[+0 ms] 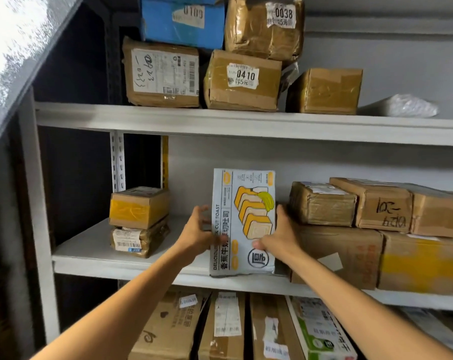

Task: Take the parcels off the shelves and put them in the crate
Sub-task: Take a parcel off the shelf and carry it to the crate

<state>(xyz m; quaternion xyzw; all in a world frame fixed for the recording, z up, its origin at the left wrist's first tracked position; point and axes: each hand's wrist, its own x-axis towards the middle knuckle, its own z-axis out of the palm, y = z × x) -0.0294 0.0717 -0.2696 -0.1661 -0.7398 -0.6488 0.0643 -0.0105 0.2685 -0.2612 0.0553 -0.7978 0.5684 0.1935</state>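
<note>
On the middle shelf (pixel 90 245) the toast box (pixel 246 193) stands upright at the front edge; the right hand (pixel 281 236) clasps its right side; the left hand (pixel 198 229) meets its left edge, grip unclear; likely light, stiff card; hold both sides.

Shelving (pixel 246 123) of matt, pale grey painted metal, carrying brown parcels (pixel 242 81) of cardboard under glossy, wrinkled clear tape with paper labels, a toast carton (pixel 246 219) of smooth white printed card, a smooth blue parcel (pixel 181 24) and a crinkled whitish plastic pouch (pixel 412 106).
</note>
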